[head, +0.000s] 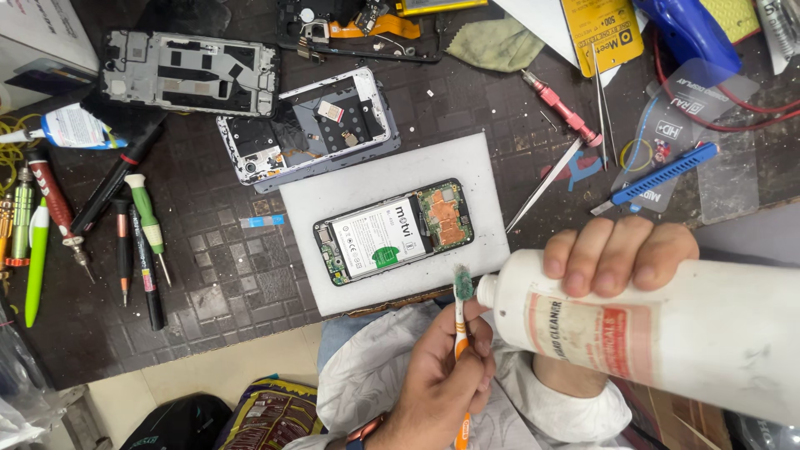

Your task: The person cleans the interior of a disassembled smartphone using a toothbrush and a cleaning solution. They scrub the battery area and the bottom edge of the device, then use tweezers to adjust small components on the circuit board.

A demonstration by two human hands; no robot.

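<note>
While the opened phone (393, 231) lies on the white pad (467, 162) mid-desk, both hands work just off its near edge.

Bottle: large white cleaner bottle (667, 325), tipped sideways, nozzle touching the brush head; contents not visible.
Right hand (621, 254): fingers wrapped over the bottle.
Left hand (437, 379): pinched on an orange-handled brush (461, 321), bristles up.
Desk: dark gridded mat (233, 283); phone frames (250, 100) at far edge, screwdrivers (92, 217) at left edge, tweezers (546, 183) right of pad.

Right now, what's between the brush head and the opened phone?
Only bare white mat: head view shows nothing between the brush and the phone.
</note>
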